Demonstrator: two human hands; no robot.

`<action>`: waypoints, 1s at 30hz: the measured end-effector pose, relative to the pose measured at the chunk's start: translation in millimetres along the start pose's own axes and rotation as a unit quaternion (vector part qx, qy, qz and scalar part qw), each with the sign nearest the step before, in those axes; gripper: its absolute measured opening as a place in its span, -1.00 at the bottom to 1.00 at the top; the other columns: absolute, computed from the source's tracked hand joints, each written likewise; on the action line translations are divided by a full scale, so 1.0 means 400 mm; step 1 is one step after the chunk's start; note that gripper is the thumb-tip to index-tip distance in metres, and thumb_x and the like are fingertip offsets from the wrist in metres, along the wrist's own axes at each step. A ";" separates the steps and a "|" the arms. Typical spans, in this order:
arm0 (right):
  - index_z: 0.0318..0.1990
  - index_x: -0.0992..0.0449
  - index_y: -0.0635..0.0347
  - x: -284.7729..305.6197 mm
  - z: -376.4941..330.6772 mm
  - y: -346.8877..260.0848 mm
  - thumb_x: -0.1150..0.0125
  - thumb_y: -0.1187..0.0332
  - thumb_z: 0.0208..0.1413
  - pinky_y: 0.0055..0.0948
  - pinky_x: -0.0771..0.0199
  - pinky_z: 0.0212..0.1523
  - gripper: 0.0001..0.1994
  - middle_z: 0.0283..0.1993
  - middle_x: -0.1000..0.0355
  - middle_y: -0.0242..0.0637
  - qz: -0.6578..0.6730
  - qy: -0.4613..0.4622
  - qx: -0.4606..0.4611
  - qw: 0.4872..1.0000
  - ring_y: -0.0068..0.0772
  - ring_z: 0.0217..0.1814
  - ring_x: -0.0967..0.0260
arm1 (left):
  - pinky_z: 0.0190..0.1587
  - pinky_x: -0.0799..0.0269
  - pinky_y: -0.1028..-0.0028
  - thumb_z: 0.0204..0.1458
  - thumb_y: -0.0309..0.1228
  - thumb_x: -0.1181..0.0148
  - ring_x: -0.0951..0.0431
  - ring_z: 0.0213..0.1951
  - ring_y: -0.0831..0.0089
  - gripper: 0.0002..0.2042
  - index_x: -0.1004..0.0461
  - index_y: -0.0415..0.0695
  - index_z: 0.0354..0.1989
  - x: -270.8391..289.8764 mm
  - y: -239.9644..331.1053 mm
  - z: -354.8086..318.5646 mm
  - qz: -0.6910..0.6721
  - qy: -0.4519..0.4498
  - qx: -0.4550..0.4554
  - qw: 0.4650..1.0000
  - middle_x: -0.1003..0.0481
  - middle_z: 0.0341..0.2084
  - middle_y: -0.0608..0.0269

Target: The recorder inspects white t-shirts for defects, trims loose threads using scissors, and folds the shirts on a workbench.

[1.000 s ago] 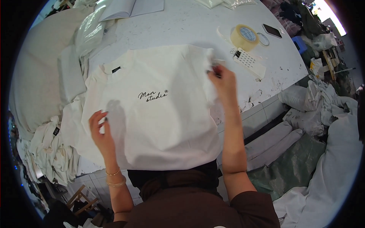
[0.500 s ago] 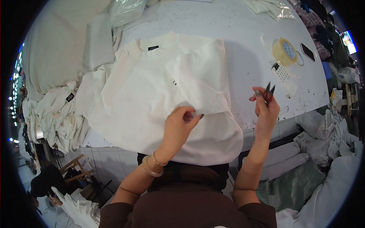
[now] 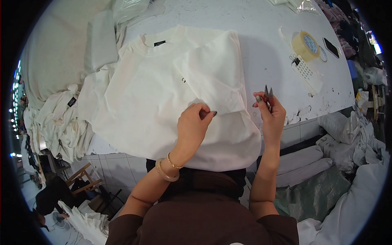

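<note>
Two hands are working as I'm watching from far away: left hand holding fingers narrow, maybe pinching, I cannot tell, on the white shirt lying left of the tape roll, right hand gripping snips that should be pointing off the shirt.

Left forearm slants up and to the right from a bent elbow; wrist roughly in line. Left hand: back uppermost, fingers curled, thumb extended rightward, its tip near them; contact unclear. Right forearm nearly upright in view, elbow bent, wrist close to straight. Right hand: fingers partly folded in a grip, thumb pointing upward. Hands well apart.
</note>
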State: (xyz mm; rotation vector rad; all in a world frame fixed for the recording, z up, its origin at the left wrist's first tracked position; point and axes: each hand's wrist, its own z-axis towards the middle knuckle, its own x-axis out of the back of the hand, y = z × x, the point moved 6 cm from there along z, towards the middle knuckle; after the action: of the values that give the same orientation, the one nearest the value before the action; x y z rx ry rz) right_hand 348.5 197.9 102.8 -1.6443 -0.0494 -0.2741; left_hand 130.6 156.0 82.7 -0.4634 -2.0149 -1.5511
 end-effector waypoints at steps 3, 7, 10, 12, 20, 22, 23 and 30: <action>-0.24 -0.54 0.23 -0.011 -0.002 -0.006 -0.13 0.44 0.10 -0.70 -0.16 -0.45 -0.87 -0.54 -0.36 -0.49 -0.008 -0.013 0.022 1.000 -0.73 -0.45 -0.27 | -0.37 -0.35 0.48 -0.08 -0.56 -0.21 -0.42 -0.49 0.40 -0.89 -0.42 -0.25 -0.39 0.016 0.033 0.014 -0.115 0.060 -0.085 0.988 -0.42 -0.48 0.19; -0.23 -0.53 0.24 -0.012 -0.008 -0.019 -0.11 0.43 0.11 -0.70 -0.19 -0.42 -0.87 -0.52 -0.36 -0.48 -0.010 -0.020 0.021 1.000 -0.72 -0.44 -0.28 | -0.40 -0.28 0.58 0.03 -0.58 -0.12 -0.31 -0.52 0.60 -0.92 -0.35 -0.25 -0.34 0.047 0.068 0.044 -0.283 0.043 -0.164 0.944 -0.44 -0.50 0.31; -0.20 -0.52 0.26 -0.015 -0.014 -0.035 -0.11 0.41 0.13 -0.69 -0.24 -0.38 -0.85 -0.49 -0.38 -0.45 0.012 -0.036 0.026 0.999 -0.70 -0.42 -0.28 | -0.48 -0.19 0.65 0.09 -0.54 -0.08 -0.24 -0.56 0.72 -0.95 -0.35 -0.21 -0.34 0.057 0.066 0.077 -0.417 -0.102 -0.053 0.902 -0.40 -0.62 0.40; -0.19 -0.50 0.28 -0.018 -0.017 -0.043 -0.11 0.40 0.14 -0.68 -0.26 -0.36 -0.84 -0.46 -0.39 -0.44 0.030 -0.046 0.030 0.998 -0.69 -0.40 -0.28 | -0.53 -0.10 0.68 0.11 -0.52 -0.07 -0.18 -0.61 0.76 -0.96 -0.34 -0.18 -0.33 0.071 0.070 0.088 -0.425 -0.095 -0.046 0.899 -0.36 -0.69 0.46; -0.19 -0.47 0.32 -0.055 -0.027 -0.070 -0.23 0.38 0.05 -0.65 -0.25 -0.39 -0.78 -0.40 -0.34 -0.42 -0.045 -0.083 0.105 0.990 -0.65 -0.39 -0.23 | -0.55 -0.07 0.68 0.09 -0.48 -0.11 -0.17 -0.64 0.76 -0.93 -0.36 -0.17 -0.35 0.094 0.064 0.084 -0.418 -0.091 -0.002 0.904 -0.36 -0.71 0.49; -0.19 -0.47 0.30 -0.067 -0.030 -0.087 -0.26 0.39 0.02 -0.65 -0.24 -0.41 -0.77 -0.41 -0.33 -0.41 -0.051 -0.087 0.129 0.987 -0.63 -0.40 -0.23 | -0.56 -0.05 0.68 0.09 -0.49 -0.11 -0.15 -0.64 0.76 -0.93 -0.36 -0.17 -0.36 0.094 0.066 0.083 -0.414 -0.087 -0.003 0.906 -0.35 -0.72 0.50; -0.20 -0.48 0.29 -0.074 -0.034 -0.099 -0.29 0.40 -0.02 -0.65 -0.22 -0.43 -0.76 -0.42 -0.31 -0.41 -0.056 -0.090 0.153 0.983 -0.61 -0.42 -0.24 | -0.57 -0.03 0.67 0.09 -0.49 -0.12 -0.13 -0.65 0.76 -0.93 -0.36 -0.17 -0.36 0.094 0.067 0.083 -0.409 -0.084 -0.004 0.909 -0.34 -0.73 0.51; -0.24 -0.52 0.19 -0.118 -0.050 -0.169 -0.40 0.33 -0.20 -0.54 -0.22 -0.46 -0.68 -0.45 -0.31 -0.37 -0.140 -0.061 0.287 0.946 -0.47 -0.43 -0.23 | -0.62 0.12 0.65 0.10 -0.49 -0.10 -0.03 -0.67 0.80 -0.92 -0.35 -0.19 -0.39 0.118 0.089 0.074 -0.319 -0.061 -0.044 0.945 -0.31 -0.78 0.54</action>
State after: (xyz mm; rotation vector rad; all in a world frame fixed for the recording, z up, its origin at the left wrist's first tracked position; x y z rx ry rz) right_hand 286.5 190.7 160.4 -1.0657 -0.4220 -0.3366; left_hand 107.5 191.3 133.5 0.0905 -2.3371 -2.0287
